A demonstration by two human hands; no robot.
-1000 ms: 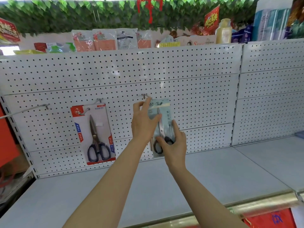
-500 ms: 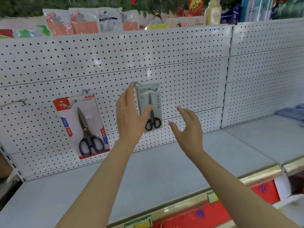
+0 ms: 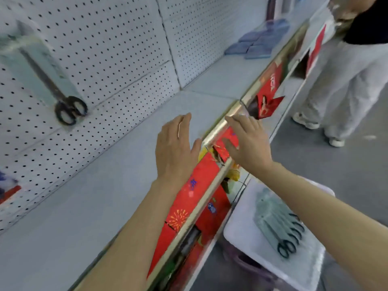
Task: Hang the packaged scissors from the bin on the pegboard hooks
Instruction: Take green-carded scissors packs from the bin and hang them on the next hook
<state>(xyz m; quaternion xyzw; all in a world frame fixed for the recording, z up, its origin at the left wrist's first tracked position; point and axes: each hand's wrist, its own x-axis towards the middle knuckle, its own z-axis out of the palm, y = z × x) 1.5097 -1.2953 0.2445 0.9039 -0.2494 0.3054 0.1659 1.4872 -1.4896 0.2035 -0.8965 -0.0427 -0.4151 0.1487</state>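
A pale green pack of black-handled scissors [image 3: 45, 66] hangs on the white pegboard [image 3: 117, 45] at the upper left. My left hand [image 3: 175, 148] is empty with fingers apart over the grey shelf. My right hand [image 3: 248, 141] is also empty and spread, over the shelf's gold front edge. Down at the lower right a white bin [image 3: 243, 232] on the floor holds a stack of several matching scissor packs [image 3: 275, 223], partly hidden behind my right forearm. A corner of another red pack [image 3: 8, 192] shows at the far left.
The grey shelf [image 3: 88, 196] runs along under the pegboard, edged by a gold rail [image 3: 222, 124] with red banners below. Folded blue cloths [image 3: 256, 43] lie on the shelf further along. A person in pale trousers [image 3: 344, 80] stands in the aisle at the right.
My left hand let go of the green pack, which now hangs on its hook. Both hands dropped away from the pegboard, and my view swung down and right, bringing the bin into sight.
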